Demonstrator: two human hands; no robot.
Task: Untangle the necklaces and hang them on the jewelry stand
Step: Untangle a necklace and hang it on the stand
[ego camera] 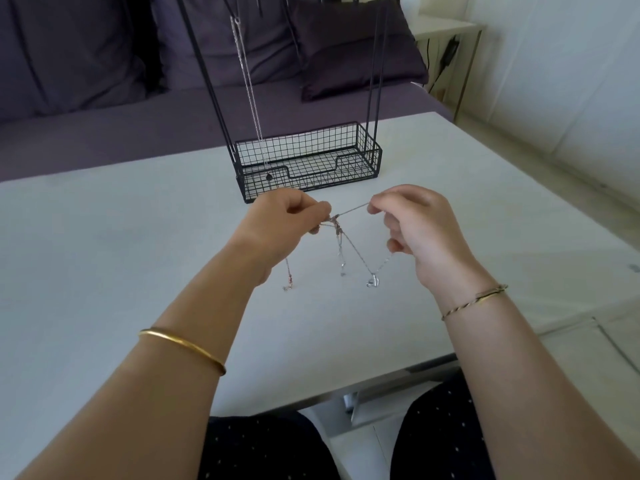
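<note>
Thin tangled necklaces (337, 233) hang in the air above the white table (104, 244), knotted near my left fingertips. My left hand (280, 225) pinches the knot. My right hand (415, 230) pinches a strand pulled taut to the right and a second strand lower down. Loose ends and a small silver pendant (372, 281) dangle just over the tabletop. The black wire jewelry stand (308, 164) stands right behind my hands, its top out of view. One silver necklace (251, 88) hangs from it, its dark pendant down in the basket base.
A purple sofa (104, 109) with cushions runs along the table's far side. A white side table (446, 29) with cables stands at the back right. My knees in dark dotted fabric (263, 445) sit under the near table edge.
</note>
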